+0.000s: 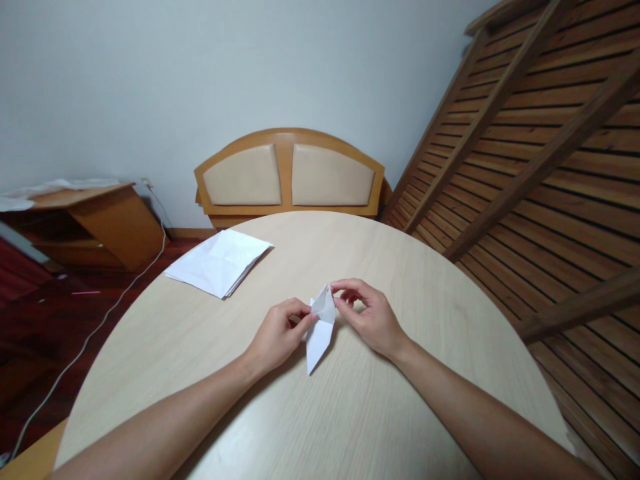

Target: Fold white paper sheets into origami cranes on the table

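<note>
A small piece of folded white paper [321, 337] is held between my two hands, just above or on the round table; its lower end comes to a point toward me. My left hand [283, 331] pinches its left edge between thumb and fingers. At the upper right tip, my right hand [371, 315] has thumb and index finger closed on the paper's edge. The upper part of the paper stands partly opened, showing a hollow fold. Farther back on the left lies a stack of white paper sheets [217, 262] with creases across the top one.
The round pale wood table [400, 400] spans the foreground. Behind it stands a headboard [285, 170] with two cream panels. Wooden slatted frames [540, 167] lean along the right. A brown desk [110, 223] and a white cable [95, 327] are at left.
</note>
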Demonstrator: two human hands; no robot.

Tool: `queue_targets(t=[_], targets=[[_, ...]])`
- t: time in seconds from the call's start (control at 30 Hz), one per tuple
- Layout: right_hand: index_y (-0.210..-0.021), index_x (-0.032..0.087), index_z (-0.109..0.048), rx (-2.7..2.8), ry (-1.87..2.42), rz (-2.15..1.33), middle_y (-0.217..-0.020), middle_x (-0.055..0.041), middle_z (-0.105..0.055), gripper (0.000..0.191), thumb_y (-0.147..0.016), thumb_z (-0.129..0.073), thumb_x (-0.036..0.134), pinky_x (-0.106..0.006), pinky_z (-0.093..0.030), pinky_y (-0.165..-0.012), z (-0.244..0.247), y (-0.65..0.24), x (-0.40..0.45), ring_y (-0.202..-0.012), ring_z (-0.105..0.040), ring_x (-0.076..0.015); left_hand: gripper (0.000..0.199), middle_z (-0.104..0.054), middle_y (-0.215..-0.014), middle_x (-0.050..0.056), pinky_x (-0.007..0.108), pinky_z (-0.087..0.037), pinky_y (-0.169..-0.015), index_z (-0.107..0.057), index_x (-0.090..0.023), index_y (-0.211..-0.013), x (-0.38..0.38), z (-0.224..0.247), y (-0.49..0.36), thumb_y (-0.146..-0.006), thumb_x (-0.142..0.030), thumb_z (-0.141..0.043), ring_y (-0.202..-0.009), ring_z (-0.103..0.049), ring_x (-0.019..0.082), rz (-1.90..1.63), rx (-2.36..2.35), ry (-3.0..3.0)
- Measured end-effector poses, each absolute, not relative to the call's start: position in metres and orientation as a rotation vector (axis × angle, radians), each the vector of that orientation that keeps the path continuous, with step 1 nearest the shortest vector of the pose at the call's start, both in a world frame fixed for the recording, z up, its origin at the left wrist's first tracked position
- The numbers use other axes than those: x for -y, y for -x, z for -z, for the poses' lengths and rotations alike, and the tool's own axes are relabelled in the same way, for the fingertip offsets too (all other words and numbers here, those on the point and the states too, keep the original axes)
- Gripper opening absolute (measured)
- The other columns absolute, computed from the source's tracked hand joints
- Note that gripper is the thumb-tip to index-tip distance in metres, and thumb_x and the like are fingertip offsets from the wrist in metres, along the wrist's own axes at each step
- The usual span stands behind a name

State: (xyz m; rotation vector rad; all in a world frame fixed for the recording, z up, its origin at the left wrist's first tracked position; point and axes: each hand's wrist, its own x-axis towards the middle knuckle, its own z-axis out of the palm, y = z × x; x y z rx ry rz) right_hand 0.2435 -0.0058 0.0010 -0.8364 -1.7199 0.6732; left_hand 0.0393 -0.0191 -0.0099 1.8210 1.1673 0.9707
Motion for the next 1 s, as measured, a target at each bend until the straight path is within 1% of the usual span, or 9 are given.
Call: queue_targets(t=[0.17,0.3,0.43,0.6,0.73,0.87,1.0], targets=[[-0.112,0.027,-0.068,1.779,0.817,-0.642,-0.105,-0.0027,-0.070,0.029,-0.089,-0.061,0.013,-0.029,-0.051,-0.069,-0.005,-0.244,0.005,-0.078,-0.063,-0.0138,0.024,-0.068,-0.082,0.004,0.025,-0.043,-0.062,-0.073,-0.016,-0.087,0.020,0.009,-0.039,-0.092,-0.036,-0.061,-0.070,-0.059,0.015,-0.961,-1.151,-1.833],[-0.112,0.026,-0.066,1.794,0.817,-0.620,-0.102,-0.0021,-0.069,0.029,-0.087,-0.060,0.010,-0.028,-0.051,-0.068,-0.006,-0.245,0.006,-0.077,-0.062,-0.0130,0.023,-0.068,-0.082,0.004,0.025,-0.043,-0.062,-0.074,-0.016,-0.087,0.020,0.009,-0.039,-0.091,-0.035,-0.062,-0.070,-0.060,0.015,-0.965,-1.164,-1.847],[-0.103,0.024,-0.064,1.789,0.830,-0.607,-0.098,-0.0019,-0.068,0.022,-0.086,-0.061,0.010,-0.028,-0.050,-0.069,-0.005,-0.248,0.005,-0.078,-0.063,-0.0139,0.022,-0.068,-0.081,0.004,0.025,-0.043,-0.061,-0.074,-0.016,-0.086,0.020,0.008,-0.039,-0.091,-0.034,-0.062,-0.069,-0.060,0.014,-0.954,-1.190,-1.859],[-0.090,0.023,-0.063,1.827,0.819,-0.565,-0.095,-0.0017,-0.068,0.015,-0.086,-0.062,0.008,-0.029,-0.049,-0.070,-0.008,-0.251,0.003,-0.084,-0.063,-0.0160,0.021,-0.069,-0.080,0.004,0.024,-0.041,-0.059,-0.074,-0.017,-0.086,0.019,0.008,-0.039,-0.091,-0.033,-0.062,-0.067,-0.059,0.014,-0.948,-1.233,-1.910],[-0.093,0.023,-0.066,1.873,0.831,-0.521,-0.095,-0.0018,-0.069,0.016,-0.087,-0.061,0.009,-0.030,-0.050,-0.074,-0.011,-0.251,0.004,-0.083,-0.063,-0.0155,0.019,-0.069,-0.080,0.004,0.024,-0.041,-0.059,-0.074,-0.018,-0.084,0.018,0.009,-0.038,-0.090,-0.032,-0.062,-0.067,-0.059,0.014,-0.952,-1.243,-1.935],[-0.097,0.023,-0.068,1.861,0.826,-0.539,-0.100,-0.0034,-0.071,0.016,-0.088,-0.062,0.012,-0.032,-0.053,-0.079,-0.012,-0.251,0.005,-0.088,-0.066,-0.0167,0.019,-0.069,-0.079,0.003,0.024,-0.041,-0.060,-0.073,-0.017,-0.081,0.018,0.010,-0.038,-0.090,-0.031,-0.063,-0.067,-0.059,0.014,-0.957,-1.263,-1.953],[-0.090,0.022,-0.071,1.826,0.820,-0.527,-0.097,-0.0044,-0.074,0.011,-0.088,-0.064,0.014,-0.034,-0.054,-0.085,-0.011,-0.250,0.006,-0.092,-0.069,-0.0186,0.020,-0.069,-0.080,0.003,0.025,-0.041,-0.060,-0.073,-0.017,-0.080,0.018,0.010,-0.038,-0.090,-0.031,-0.063,-0.067,-0.059,0.014,-0.961,-1.265,-1.961]])
